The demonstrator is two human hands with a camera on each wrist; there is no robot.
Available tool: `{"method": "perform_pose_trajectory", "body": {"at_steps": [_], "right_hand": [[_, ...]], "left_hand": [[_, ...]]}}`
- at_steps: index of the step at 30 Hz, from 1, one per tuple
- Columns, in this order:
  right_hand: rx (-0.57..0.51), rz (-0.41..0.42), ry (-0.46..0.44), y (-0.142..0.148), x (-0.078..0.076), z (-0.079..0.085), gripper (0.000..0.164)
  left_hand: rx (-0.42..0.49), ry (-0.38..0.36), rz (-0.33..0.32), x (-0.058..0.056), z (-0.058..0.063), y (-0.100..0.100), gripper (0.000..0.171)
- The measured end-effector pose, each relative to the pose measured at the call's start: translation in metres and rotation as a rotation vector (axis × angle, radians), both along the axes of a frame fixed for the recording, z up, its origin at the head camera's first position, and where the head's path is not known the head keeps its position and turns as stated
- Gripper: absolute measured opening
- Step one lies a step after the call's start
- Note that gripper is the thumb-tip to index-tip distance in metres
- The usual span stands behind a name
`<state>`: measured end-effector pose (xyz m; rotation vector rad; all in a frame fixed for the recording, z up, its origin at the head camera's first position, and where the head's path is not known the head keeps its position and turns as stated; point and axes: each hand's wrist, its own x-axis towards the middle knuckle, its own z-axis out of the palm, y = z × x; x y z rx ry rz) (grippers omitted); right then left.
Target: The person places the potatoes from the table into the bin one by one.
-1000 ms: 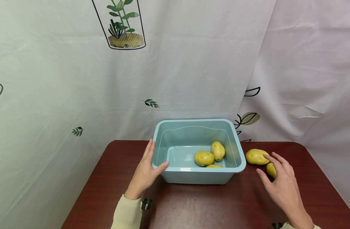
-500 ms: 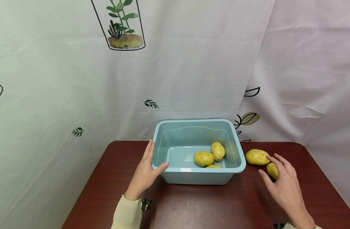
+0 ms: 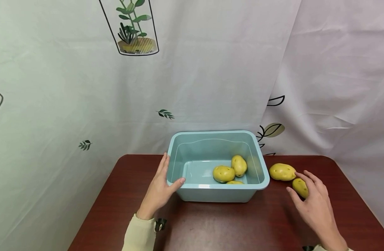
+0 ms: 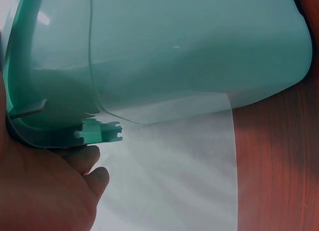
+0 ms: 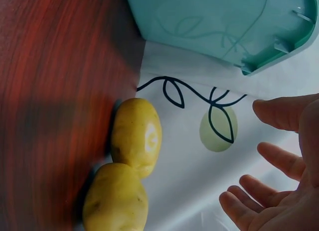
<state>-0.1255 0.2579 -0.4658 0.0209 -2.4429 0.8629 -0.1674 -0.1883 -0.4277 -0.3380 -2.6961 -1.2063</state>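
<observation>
1. We see our left hand [image 3: 159, 190] at the near left corner of a pale blue bin [image 3: 215, 195], its fingers stretched along the outer left side and its thumb laid at the near rim. It touches the bin without being clenched; how hard it presses, we cannot tell.

2. Our right hand [image 3: 315, 205] is unclenched and holds nothing — thumb and fingers spread, fingers slightly bent — above the right part of the dark red table [image 3: 210, 223]. The right wrist view shows a gap between its fingertips and the potatoes beside the bin.

3. Of those two, the far potato [image 3: 281, 172] lies just right of the bin, lengthwise from left to right. The near potato [image 3: 300, 188] lies closer to us and farther right, partly hidden by our right hand. They sit end by end; whether they touch, we cannot be sure.

4. Inside the bin we count three more potatoes [image 3: 223, 173], all in its right half: two side by side, and a third mostly hidden behind the near wall.

5. Behind the table we have a pale cloth [image 3: 210, 76] printed with leaves and a jar of plants.

6. A cream sleeve [image 3: 140, 232] covers our left forearm.
</observation>
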Motion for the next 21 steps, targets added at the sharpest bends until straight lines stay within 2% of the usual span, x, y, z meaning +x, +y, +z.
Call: {"method": "perform_pose_trajectory", "body": {"at_steps": [8, 21], "right_hand": [[0.006, -0.012, -0.033, 0.004, -0.001, -0.005, 0.05], [-0.005, -0.01, -0.022, 0.012, -0.005, -0.011, 0.048]], "left_hand": [[-0.003, -0.002, -0.002, 0.0, 0.0, 0.0, 0.103], [0.002, -0.009, -0.003, 0.0, 0.0, 0.0, 0.102]]}}
